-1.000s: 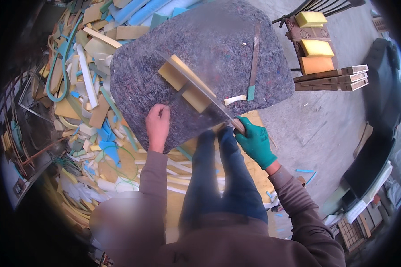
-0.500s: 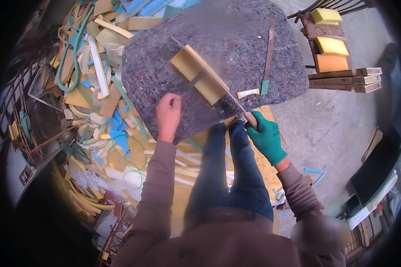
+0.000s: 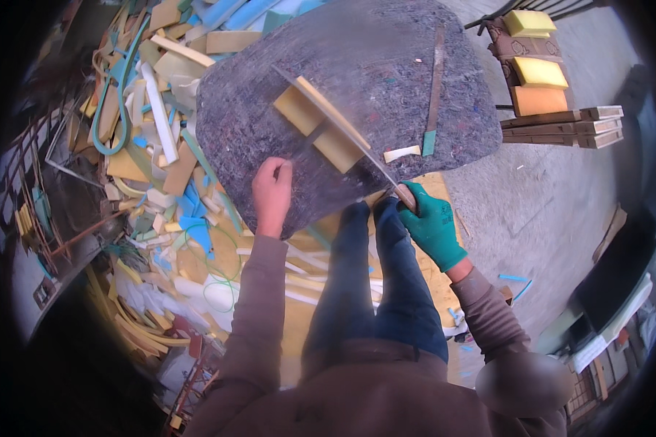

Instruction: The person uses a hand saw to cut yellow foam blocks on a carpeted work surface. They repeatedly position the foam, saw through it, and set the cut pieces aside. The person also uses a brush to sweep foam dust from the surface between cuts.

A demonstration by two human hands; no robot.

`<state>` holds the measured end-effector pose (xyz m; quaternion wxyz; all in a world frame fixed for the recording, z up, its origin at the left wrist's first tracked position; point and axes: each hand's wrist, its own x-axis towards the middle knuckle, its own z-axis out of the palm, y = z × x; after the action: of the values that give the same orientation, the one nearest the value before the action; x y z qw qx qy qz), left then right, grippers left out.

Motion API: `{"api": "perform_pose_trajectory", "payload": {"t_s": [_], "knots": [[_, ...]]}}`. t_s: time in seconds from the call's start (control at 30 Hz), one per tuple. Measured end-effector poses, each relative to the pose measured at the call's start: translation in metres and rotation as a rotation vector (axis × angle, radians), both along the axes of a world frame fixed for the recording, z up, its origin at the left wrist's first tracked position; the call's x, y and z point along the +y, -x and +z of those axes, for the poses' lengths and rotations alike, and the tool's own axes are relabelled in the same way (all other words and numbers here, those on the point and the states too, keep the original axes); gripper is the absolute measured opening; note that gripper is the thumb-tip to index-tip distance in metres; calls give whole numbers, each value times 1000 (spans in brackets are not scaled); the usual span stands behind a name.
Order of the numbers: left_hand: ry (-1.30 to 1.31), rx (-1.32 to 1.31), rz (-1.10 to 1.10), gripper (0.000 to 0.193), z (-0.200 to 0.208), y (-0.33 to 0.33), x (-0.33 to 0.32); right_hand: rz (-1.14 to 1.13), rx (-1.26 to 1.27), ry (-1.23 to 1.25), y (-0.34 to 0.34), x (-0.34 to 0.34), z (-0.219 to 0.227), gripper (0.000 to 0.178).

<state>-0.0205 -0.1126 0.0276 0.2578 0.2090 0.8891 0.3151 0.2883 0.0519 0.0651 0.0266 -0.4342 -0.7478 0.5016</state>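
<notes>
My right hand (image 3: 434,226), in a green glove, grips the wooden handle of a long thin-bladed knife (image 3: 406,197). Its blade runs up and left along a yellow foam block (image 3: 339,151), which has a dark stripe across it. A narrow foam strip (image 3: 332,104) lies along the blade's far side. The blade partly hides where strip and block meet. My bare left hand (image 3: 272,193) is at the mat's near left, apart from the block, its fingers curled in and nothing visible in them. Everything lies on a dark grey felt-like mat (image 3: 372,36).
On the mat's right lie a flat dark bar (image 3: 436,87) with a green end and a small pale foam scrap (image 3: 402,154). Foam offcuts (image 3: 164,109) pile up at the left. Yellow and orange foam pads (image 3: 539,73) sit on a brown patterned support beside stacked wooden pieces (image 3: 565,130).
The view has shifted slightly. My right hand still holds the knife against the foam, and my left hand keeps its curled shape at nearly the same spot.
</notes>
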Motion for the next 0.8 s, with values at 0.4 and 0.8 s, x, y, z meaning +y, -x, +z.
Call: {"api": "perform_pose_trajectory", "payload": {"t_s": [0.4,0.8], "knots": [[113,235,-40,28,-14,24,-41,9,39,-36,-6,-7,-13,51],[38,550,-736,81,29,3,105,20,24,1,-7,-6,-13,71]]}}
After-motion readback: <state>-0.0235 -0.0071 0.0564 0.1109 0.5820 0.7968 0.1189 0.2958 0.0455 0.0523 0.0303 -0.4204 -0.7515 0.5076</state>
